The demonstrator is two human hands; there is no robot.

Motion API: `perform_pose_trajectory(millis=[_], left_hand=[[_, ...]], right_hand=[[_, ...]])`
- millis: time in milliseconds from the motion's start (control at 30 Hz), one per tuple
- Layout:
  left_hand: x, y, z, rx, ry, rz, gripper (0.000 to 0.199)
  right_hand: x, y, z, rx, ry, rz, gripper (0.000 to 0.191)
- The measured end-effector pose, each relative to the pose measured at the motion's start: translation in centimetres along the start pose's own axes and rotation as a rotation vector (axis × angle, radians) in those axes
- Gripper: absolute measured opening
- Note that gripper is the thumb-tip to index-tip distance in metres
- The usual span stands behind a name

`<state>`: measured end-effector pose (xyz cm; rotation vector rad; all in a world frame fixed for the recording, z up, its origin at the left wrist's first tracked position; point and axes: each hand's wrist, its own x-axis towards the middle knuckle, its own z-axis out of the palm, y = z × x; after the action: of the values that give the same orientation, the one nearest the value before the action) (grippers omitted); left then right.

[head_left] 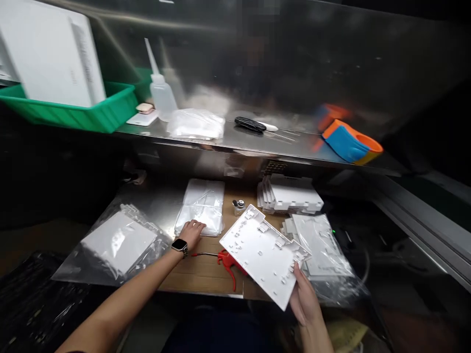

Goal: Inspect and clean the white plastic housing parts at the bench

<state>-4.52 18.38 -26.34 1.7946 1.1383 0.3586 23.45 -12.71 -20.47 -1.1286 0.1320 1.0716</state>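
My right hand point(304, 296) grips a white plastic panel point(263, 255) at its lower right edge. The panel is tilted, and the face with moulded clips and tabs shows. My left hand point(192, 233), with a watch point(180, 246) on the wrist, rests at the near edge of a stack of clear plastic bags point(203, 203). Its fingers lie over the bags, apart, and hold nothing that I can see. Beneath the panel, partly hidden by it, a red air blow gun point(228, 264) lies on the brown work surface point(184, 275).
Bagged white panels lie at left point(119, 240) and right point(318, 245). Behind stand stacked white panels point(294, 193) and a small metal-topped jar point(239, 207). The shelf holds a green bin point(114, 110), a squeeze bottle point(163, 98), tools point(253, 125) and a blue-orange tape dispenser point(348, 142).
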Motion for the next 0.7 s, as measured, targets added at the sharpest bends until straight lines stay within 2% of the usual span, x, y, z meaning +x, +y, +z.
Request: perform_pose_trajectory(millis=[133, 300, 500, 633, 700], left_hand=[[2.2, -1.7, -0.2, 0.14, -0.017, 0.084, 0.024], [3.3, -1.6, -1.3, 0.175, -0.009, 0.09, 0.026], [5.2, 0.5, -3.5, 0.074, -0.075, -0.025, 0.031], [5.2, 2.8, -3.8, -0.152, -0.105, 0.02, 0.031], [4.7, 4.0, -3.2, -0.256, -0.115, 0.063, 0.04]], right_hand=[[-2.7, -0.6, 0.0, 0.067, 0.094, -0.115, 0.072], [-4.7, -0.3, -0.3, 0.088, 0.157, -0.181, 0.073], [-4.7, 0.5, -1.0, 0.107, 0.164, -0.162, 0.072], [-3.5, 1.9, -0.8, 0.065, 0.128, -0.086, 0.069], [-2.5, 3.0, 0.2, -0.012, 0.038, -0.023, 0.068]])
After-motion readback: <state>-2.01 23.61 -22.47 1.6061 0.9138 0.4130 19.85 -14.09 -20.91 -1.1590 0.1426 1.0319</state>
